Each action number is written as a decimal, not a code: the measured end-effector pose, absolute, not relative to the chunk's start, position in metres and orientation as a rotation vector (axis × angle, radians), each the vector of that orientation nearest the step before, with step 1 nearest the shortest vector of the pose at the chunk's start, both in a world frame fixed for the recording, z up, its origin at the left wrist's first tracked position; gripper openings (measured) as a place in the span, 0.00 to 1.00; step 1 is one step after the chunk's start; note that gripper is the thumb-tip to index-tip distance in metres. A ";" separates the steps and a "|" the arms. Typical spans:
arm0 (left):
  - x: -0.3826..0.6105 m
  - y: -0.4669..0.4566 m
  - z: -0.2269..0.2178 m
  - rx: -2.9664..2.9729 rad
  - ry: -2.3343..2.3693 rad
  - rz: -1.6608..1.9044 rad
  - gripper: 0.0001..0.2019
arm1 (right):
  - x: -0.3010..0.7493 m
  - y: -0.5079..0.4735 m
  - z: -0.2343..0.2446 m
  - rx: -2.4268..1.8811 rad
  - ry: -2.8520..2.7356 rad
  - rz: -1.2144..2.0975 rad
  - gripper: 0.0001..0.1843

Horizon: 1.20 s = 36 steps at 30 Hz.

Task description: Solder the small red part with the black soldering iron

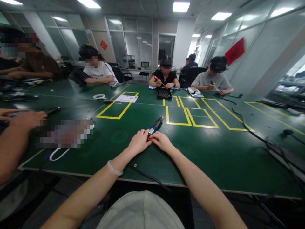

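Blue-banded, the tool lies at the bench, left hand closed on it; right hand's fingers bend at its near end, grip unclear. Handling seems under way; nothing looks finished.

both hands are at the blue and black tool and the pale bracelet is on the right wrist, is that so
The wrist is wrong: the head view shows the pale bracelet on the left one. The left hand and right hand are indeed at the blue and black tool.
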<state>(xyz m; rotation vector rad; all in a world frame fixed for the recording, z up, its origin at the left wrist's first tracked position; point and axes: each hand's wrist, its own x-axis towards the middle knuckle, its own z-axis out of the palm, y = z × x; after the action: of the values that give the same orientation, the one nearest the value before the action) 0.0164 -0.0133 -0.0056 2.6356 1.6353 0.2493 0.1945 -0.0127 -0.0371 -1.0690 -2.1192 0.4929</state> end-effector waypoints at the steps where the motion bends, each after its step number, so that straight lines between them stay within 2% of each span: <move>1: 0.016 -0.013 -0.006 2.639 1.631 0.247 0.27 | 0.194 -0.013 -0.037 -1.073 -2.126 0.489 0.10; 9: 0.015 -0.011 -0.008 2.653 1.616 0.246 0.27 | 0.198 -0.016 -0.032 -1.083 -2.206 0.389 0.15; 19: 0.014 -0.011 -0.007 2.652 1.604 0.209 0.31 | 0.182 -0.018 -0.033 -1.201 -2.094 0.423 0.03; 36: 0.014 -0.012 -0.007 2.657 1.603 0.212 0.36 | 0.189 -0.024 -0.026 -1.097 -2.145 0.426 0.07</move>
<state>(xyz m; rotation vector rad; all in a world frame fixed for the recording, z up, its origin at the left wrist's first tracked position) 0.0137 -0.0122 -0.0071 2.6573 1.6032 0.2123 0.1892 -0.0237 -0.0257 -1.0975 -2.1454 0.4261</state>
